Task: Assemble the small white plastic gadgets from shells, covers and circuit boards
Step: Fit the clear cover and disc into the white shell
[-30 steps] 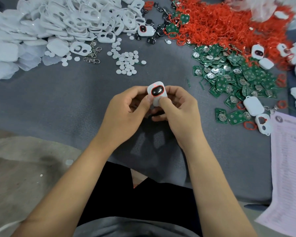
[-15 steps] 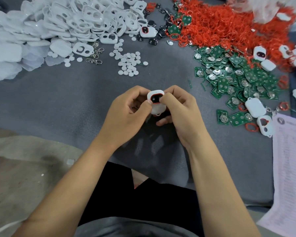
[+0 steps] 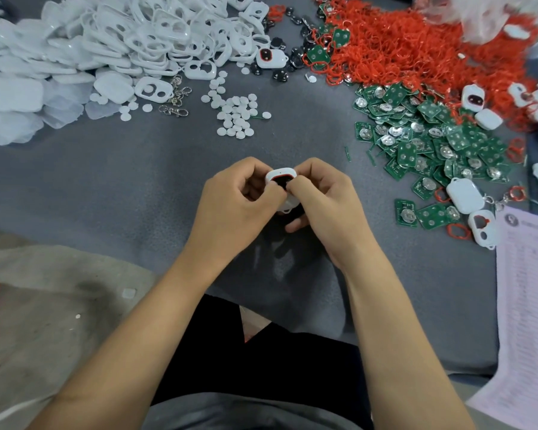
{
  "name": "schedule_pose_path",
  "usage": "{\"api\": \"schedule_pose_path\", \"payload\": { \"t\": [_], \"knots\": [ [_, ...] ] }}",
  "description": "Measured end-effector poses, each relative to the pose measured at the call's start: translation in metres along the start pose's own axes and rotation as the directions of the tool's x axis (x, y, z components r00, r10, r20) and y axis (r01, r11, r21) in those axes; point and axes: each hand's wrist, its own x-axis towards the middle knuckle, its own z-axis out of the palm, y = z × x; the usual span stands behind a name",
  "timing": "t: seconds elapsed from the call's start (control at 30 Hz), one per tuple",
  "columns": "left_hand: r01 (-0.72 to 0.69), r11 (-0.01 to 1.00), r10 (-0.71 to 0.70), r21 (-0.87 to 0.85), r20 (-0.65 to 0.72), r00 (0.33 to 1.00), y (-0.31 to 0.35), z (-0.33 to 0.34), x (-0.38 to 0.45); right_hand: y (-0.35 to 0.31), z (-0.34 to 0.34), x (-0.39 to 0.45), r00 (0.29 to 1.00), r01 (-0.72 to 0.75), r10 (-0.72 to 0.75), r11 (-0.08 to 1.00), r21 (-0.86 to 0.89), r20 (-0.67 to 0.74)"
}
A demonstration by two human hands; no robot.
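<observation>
**Both my hands close on one white gadget over the grey cloth**

Far left, a heap of white covers [image 3: 131,35] with cut-out windows spreads along the back of the grey cloth [image 3: 106,187], with a scatter of small white discs [image 3: 235,114] just in front of it. At centre, my left hand [image 3: 236,206] and right hand [image 3: 320,200] meet above the cloth, and between them I hold the white gadget [image 3: 281,176]: a small rounded shell with a dark oval window ringed in red, its lower half hidden behind my thumbs. My fingers on both hands are curled round it, thumbs pressed onto its face. To the right lie green circuit boards [image 3: 429,141] in front of a mound of red rings [image 3: 416,45], with finished white pieces among them and a printed sheet [image 3: 528,305] at the far edge. Compared with a second ago, the gadget sits lower in my grip, tipped further away, and my thumbs cover more of its front.
</observation>
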Motion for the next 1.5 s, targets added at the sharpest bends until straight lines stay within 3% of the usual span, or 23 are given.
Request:
{"api": "schedule_pose_path", "payload": {
  "t": [0.4,0.77,1.27,1.5],
  "knots": [
    [0.012,1.0,-0.013,-0.02,-0.048,0.999,0.0,0.003,0.001,0.0,-0.001,-0.001,1.0,0.005,-0.005,1.0,0.017,-0.007],
    [-0.08,0.995,0.082,-0.054,0.035,0.996,-0.009,0.003,0.0,0.0,-0.004,-0.004,1.0,-0.008,0.008,0.992,0.125,0.003],
    [-0.088,0.996,0.089,0.023,-0.072,0.993,-0.007,0.003,-0.001,0.001,-0.003,-0.005,1.0,0.016,-0.016,0.999,0.032,-0.005],
    [-0.067,0.997,0.064,-0.048,-0.072,0.995,-0.004,0.001,-0.002,-0.001,-0.002,-0.006,1.0,0.018,-0.018,0.999,0.04,-0.003]
  ]
}}
